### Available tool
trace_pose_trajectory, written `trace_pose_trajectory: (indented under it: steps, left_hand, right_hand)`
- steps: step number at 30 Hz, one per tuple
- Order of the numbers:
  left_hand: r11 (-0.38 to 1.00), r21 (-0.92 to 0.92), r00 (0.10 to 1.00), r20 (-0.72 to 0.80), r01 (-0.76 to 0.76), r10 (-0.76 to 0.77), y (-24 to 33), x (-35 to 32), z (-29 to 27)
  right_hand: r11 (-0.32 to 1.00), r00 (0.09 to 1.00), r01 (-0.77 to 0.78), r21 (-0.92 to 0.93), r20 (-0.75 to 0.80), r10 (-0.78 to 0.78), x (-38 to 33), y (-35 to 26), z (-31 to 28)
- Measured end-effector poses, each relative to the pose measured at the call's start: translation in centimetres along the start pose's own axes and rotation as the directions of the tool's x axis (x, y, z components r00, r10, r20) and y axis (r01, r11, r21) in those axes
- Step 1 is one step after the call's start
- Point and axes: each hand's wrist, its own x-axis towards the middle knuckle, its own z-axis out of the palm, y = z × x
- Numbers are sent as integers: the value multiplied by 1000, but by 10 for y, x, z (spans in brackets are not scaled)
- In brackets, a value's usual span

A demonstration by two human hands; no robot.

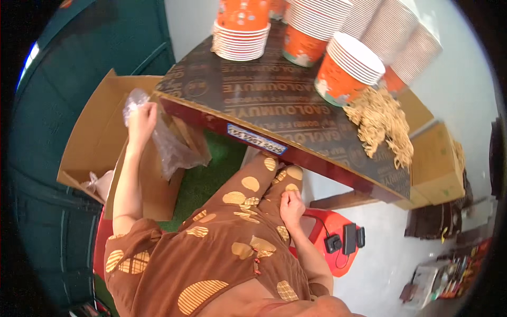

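Note:
My left hand is closed around the top of a clear plastic bag, beside the table's left corner. The bag hangs down limp over the side of an open cardboard box. My right hand rests on my thigh, below the table's front edge, with its fingers curled in. Whether anything is inside those fingers is hidden.
On the dark printed tabletop stand stacks of orange and white paper cups and a heap of tan strings. A red stool carrying small black devices is at my right. Another cardboard box stands beyond the table's right side.

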Motion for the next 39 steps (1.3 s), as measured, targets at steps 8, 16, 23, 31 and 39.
trace_pose_trajectory:
  steps: [8, 16, 23, 31, 39]
  left_hand:
    - [726, -474, 864, -190, -497, 467, 170, 11, -24]
    - [247, -591, 364, -86, -768, 927, 280, 11, 50]
    - [283, -629, 257, 135, -724, 957, 346, 17, 111]
    - [359, -667, 273, 234, -653, 933, 388, 22, 153]
    - [344, -648, 243, 244, -680, 939, 372, 17, 131]
  right_hand:
    - [997, 997, -74, 5, 16, 74, -1, 3, -2]
    - [987, 989, -149, 58, 37, 147, 2, -1, -20]
    - [956, 997, 70, 285, -32, -63, 40, -32, -115]
    - [960, 869, 193, -205, -418, -264, 138, 1, -200]
    - [914, 887, 216, -343, -321, -330, 194, 32, -219]
